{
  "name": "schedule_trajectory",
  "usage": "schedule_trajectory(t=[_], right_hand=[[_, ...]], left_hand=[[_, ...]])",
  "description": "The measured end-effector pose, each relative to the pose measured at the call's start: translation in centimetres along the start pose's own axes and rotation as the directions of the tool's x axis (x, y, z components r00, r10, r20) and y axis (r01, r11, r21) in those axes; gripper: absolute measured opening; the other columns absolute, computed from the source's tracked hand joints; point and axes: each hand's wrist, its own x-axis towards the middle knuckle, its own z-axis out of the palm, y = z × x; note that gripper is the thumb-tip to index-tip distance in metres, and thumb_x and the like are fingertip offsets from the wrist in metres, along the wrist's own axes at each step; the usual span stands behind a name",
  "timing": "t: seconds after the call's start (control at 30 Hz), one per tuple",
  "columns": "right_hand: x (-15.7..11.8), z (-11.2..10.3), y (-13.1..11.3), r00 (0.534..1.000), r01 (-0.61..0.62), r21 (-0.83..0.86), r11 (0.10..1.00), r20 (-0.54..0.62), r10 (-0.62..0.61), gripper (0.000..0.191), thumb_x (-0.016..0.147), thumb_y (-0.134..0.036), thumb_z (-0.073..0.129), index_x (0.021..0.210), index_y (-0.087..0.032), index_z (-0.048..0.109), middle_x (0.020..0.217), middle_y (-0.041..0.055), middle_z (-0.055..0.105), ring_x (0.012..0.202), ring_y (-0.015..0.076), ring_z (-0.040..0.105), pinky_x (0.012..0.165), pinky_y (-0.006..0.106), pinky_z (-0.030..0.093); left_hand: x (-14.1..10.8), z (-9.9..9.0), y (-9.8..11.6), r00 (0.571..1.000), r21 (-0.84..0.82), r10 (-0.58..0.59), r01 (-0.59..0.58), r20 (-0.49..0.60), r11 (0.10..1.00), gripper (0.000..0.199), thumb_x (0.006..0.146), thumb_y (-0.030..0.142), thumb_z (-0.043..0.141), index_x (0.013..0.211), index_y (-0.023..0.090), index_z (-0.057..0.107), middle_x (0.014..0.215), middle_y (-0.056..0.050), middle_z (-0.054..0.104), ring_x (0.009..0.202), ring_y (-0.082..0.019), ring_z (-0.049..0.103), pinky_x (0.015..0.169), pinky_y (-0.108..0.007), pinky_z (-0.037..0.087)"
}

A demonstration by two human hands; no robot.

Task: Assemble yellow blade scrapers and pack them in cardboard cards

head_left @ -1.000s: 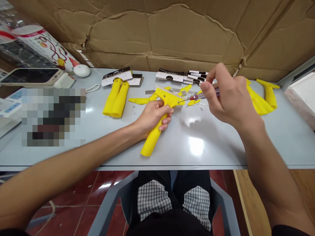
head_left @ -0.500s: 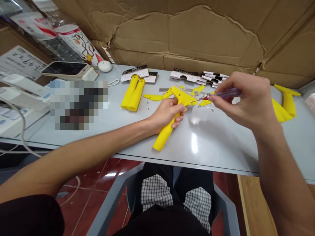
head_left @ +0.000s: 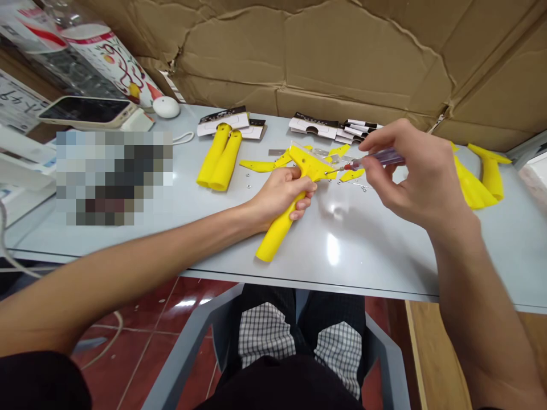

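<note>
My left hand point(head_left: 287, 196) is wrapped round the handle of a yellow T-shaped plastic tool point(head_left: 276, 234), whose wide head points up and away from me. In my right hand point(head_left: 410, 171) is a screwdriver with a translucent purple handle point(head_left: 382, 158), held between thumb and fingers. The screwdriver's tip meets the right side of the tool's head at a small screw or hole. Behind the head lie loose yellow pieces point(head_left: 258, 165), metal strips and small nuts point(head_left: 364, 188).
Two yellow handles point(head_left: 226, 162) lie on the grey table point(head_left: 367, 256) at the left, by folded cards point(head_left: 314, 124). More yellow parts point(head_left: 491, 176) lie at the right. A phone point(head_left: 88, 109), a white mouse-like object point(head_left: 166, 107) and bottles point(head_left: 102, 57) stand back left; cardboard point(head_left: 325, 62) rises behind.
The whole view has shifted, so things on the table appear slightly further left. Both hands keep their holds, and the screwdriver tip remains at the tool's head.
</note>
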Motion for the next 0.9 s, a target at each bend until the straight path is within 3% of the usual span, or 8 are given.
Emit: schedule_trajectory(t=[0.13,0.23,0.37,0.43,0.53,0.63,0.73,0.9], right_hand=[[0.1,0.0,-0.3,0.998,0.029,0.025,0.999,0.050,-0.030,0.013,0.098,-0.014,0.058,0.098,-0.027,0.061,0.103,0.0071,0.069,0.091,0.0225,0.069,0.071,0.037,0.058],[0.0,0.1,0.4,1.000,0.030,-0.059,0.998,0.001,-0.030,0.007,0.102,-0.030,0.063,0.095,-0.027,0.062,0.090,0.0031,0.070,0.073,0.0200,0.067,0.069,0.038,0.055],[-0.1,0.2,1.4,0.998,-0.008,-0.216,0.976,-0.067,-0.007,0.028,0.111,-0.042,0.048,0.096,-0.025,0.065,0.064,-0.0019,0.061,0.053,0.0159,0.052,0.058,0.035,0.043],[-0.1,0.3,1.5,0.997,0.011,-0.201,0.980,-0.069,-0.025,0.022,0.110,-0.037,0.050,0.098,-0.026,0.065,0.068,-0.0017,0.064,0.055,0.0160,0.057,0.061,0.034,0.045],[-0.1,0.4,1.2,0.998,0.048,-0.107,0.993,-0.035,-0.052,0.008,0.104,-0.031,0.058,0.105,-0.029,0.066,0.088,0.0005,0.074,0.068,0.0187,0.069,0.069,0.035,0.055],[-0.1,0.3,1.1,0.998,0.056,-0.084,0.995,-0.012,-0.057,0.010,0.100,-0.025,0.060,0.106,-0.031,0.066,0.099,0.0017,0.077,0.074,0.0202,0.071,0.071,0.037,0.059],[-0.1,0.2,1.4,1.000,0.029,-0.116,0.993,-0.007,-0.030,0.010,0.101,-0.025,0.060,0.100,-0.030,0.067,0.089,0.0006,0.078,0.072,0.0206,0.071,0.070,0.036,0.058],[-0.3,0.2,1.6,0.999,-0.009,-0.218,0.976,-0.044,0.000,0.016,0.104,-0.038,0.064,0.093,-0.027,0.069,0.069,-0.0016,0.072,0.061,0.0192,0.068,0.067,0.035,0.052]], left_hand=[[-0.1,0.2,0.2,1.000,0.017,-0.001,0.001,-0.017,1.000,0.021,0.076,0.008,0.067,0.065,0.018,0.052,0.052,0.003,0.053,0.034,-0.004,0.041,0.031,-0.018,0.030],[-0.1,0.3,0.3,1.000,0.024,0.003,-0.002,-0.020,1.000,0.022,0.075,0.008,0.067,0.064,0.018,0.051,0.052,0.003,0.052,0.033,-0.004,0.041,0.031,-0.018,0.029],[-0.2,0.4,0.3,1.000,0.038,0.001,-0.001,-0.012,0.999,0.021,0.073,0.009,0.067,0.064,0.018,0.051,0.051,0.004,0.051,0.034,-0.004,0.041,0.031,-0.018,0.030],[-0.2,0.3,0.3,1.000,0.044,0.004,-0.003,-0.009,0.999,0.020,0.072,0.010,0.068,0.065,0.018,0.051,0.051,0.004,0.051,0.034,-0.004,0.041,0.031,-0.017,0.030],[-0.2,0.2,0.3,1.000,0.043,0.006,-0.005,-0.003,0.999,0.021,0.072,0.011,0.069,0.064,0.018,0.051,0.051,0.004,0.051,0.034,-0.004,0.041,0.031,-0.017,0.029],[-0.2,0.2,0.3,1.000,0.043,0.006,-0.006,0.000,0.999,0.021,0.071,0.012,0.070,0.063,0.018,0.051,0.051,0.004,0.051,0.034,-0.004,0.041,0.031,-0.017,0.029],[-0.2,0.2,0.3,1.000,0.043,0.013,-0.013,-0.003,0.999,0.020,0.071,0.012,0.069,0.063,0.018,0.052,0.051,0.004,0.051,0.034,-0.004,0.041,0.031,-0.017,0.030],[-0.2,0.3,0.3,1.000,0.052,0.011,-0.011,0.000,0.999,0.021,0.072,0.011,0.069,0.064,0.018,0.051,0.050,0.005,0.050,0.034,-0.004,0.041,0.031,-0.016,0.030]])
